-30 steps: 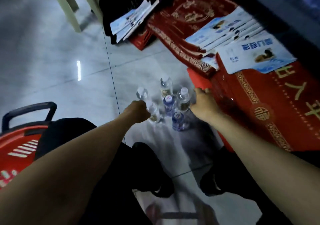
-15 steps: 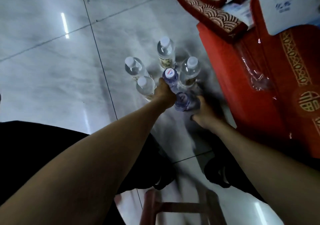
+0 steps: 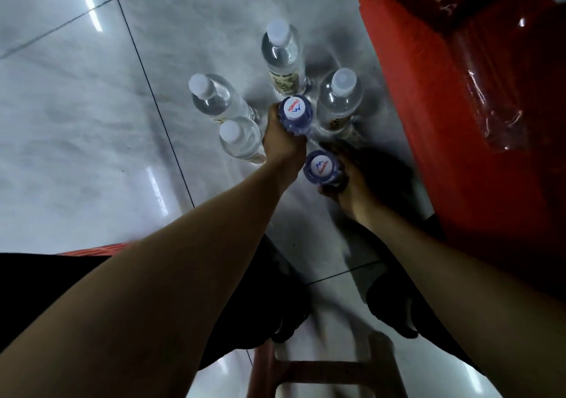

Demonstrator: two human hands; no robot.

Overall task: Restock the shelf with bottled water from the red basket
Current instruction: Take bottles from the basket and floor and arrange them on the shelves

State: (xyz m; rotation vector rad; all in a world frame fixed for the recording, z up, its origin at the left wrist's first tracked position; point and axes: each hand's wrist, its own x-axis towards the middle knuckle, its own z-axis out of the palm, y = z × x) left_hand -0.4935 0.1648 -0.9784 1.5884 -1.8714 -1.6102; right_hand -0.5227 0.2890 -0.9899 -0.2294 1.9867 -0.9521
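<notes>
Down on the floor [image 3: 92, 128], both my hands hold blue bottles.
My left hand [image 3: 283, 152] wraps the farther blue bottle [image 3: 295, 110]; my right hand [image 3: 352, 187] wraps the nearer blue bottle [image 3: 320, 167]; four clear bottles [image 3: 277, 51] stand around my left hand.

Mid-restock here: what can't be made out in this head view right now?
- Red basket: only a sliver shows past the left forearm; contents hidden.
- Right hand: fingers lost in shadow behind its blue-tinted bottle.
- Clear bottles' labels: seen from above, too small to read.
- Red stool: blurred, cut by bottom edge.
</notes>
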